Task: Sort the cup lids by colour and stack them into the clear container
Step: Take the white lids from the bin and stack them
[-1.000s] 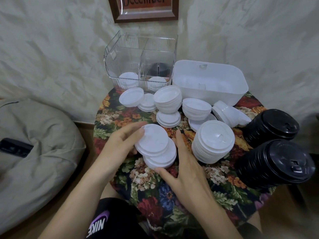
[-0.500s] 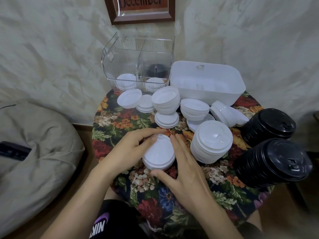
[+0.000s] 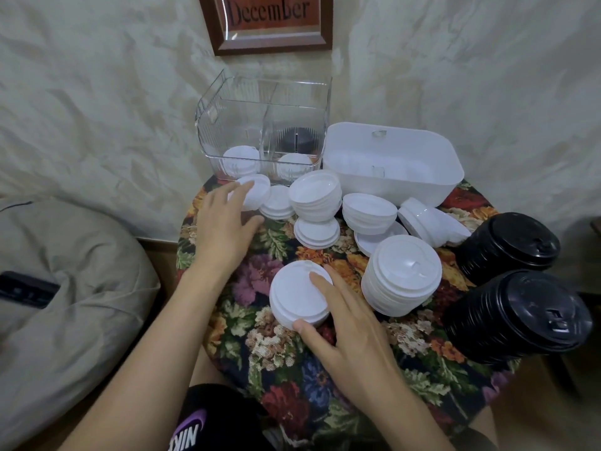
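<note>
Single wide-angle view from the head; facing forward and down onto a floral table (image 3: 260, 346); close above it; wall (image 3: 97, 92) behind.

**Entry: person, head-cam view, partial.**
- L hand (image 3: 224, 229), R hand (image 3: 354, 323): both bare, forearms bare down to the frame edge.
- Black garment (image 3: 224, 408), btm centre, over the L thigh (shorts or similar, cut can't be told).
- Logo (image 3: 190, 432) on the garment: purple swoosh w/ pale edge, white block letters "NIK", rest cropped.
- Bare strip of leg (image 3: 203, 369) above the black fabric.
- Second dark patch (image 3: 481, 442), btm right; detail too dim to tell.
</note>
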The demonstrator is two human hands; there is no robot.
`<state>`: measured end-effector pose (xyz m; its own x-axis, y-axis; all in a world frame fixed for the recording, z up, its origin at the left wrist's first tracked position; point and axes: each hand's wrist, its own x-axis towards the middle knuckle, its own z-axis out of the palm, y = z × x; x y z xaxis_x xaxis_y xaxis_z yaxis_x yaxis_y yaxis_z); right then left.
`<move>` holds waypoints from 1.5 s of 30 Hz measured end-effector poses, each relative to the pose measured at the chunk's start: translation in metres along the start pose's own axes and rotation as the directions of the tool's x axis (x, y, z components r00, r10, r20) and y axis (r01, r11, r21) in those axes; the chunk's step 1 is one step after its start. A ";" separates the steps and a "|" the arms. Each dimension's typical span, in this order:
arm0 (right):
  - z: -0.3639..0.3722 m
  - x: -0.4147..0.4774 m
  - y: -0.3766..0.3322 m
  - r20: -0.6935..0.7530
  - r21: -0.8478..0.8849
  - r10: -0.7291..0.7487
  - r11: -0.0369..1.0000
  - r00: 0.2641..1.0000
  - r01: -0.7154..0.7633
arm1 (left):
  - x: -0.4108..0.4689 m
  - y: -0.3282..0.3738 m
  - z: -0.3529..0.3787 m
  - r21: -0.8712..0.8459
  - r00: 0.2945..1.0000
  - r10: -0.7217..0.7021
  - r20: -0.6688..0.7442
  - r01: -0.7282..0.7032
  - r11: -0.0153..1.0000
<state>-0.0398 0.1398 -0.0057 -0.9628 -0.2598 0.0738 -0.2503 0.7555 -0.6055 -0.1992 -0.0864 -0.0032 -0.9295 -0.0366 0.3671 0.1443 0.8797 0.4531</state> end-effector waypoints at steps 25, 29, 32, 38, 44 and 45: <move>-0.002 -0.001 -0.001 -0.055 0.125 0.035 0.992 0.998 -0.028 | -0.095 0.044 -0.052 -0.563 0.934 -0.087 0.346 0.281 0.777; 0.000 -0.001 -0.002 -0.061 0.076 -0.008 0.997 0.998 0.012 | -0.098 0.047 -0.052 -0.380 0.936 -0.014 0.352 0.156 0.912; 0.001 -0.002 0.000 -0.068 0.069 -0.030 0.997 0.997 0.035 | -0.097 0.050 -0.053 -0.312 0.942 0.033 0.333 0.077 0.947; 0.004 0.000 0.004 -0.078 0.096 -0.003 0.995 0.997 0.011 | -0.093 0.050 -0.055 -0.265 0.933 0.072 0.351 0.025 0.964; 0.002 0.000 0.003 -0.039 0.022 -0.009 1.000 0.999 0.010 | -0.035 0.064 -0.040 -0.226 0.986 0.129 0.102 -0.103 0.969; 0.002 0.000 0.002 -0.031 0.009 -0.016 1.000 0.999 0.016 | -0.024 0.066 -0.034 -0.195 0.983 0.164 0.079 -0.146 0.970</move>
<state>-0.0404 0.1400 -0.0083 -0.9614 -0.2532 0.1080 -0.2651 0.7454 -0.6117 -0.1558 -0.0440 0.0456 -0.9171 0.1462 0.3709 0.3421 0.7663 0.5438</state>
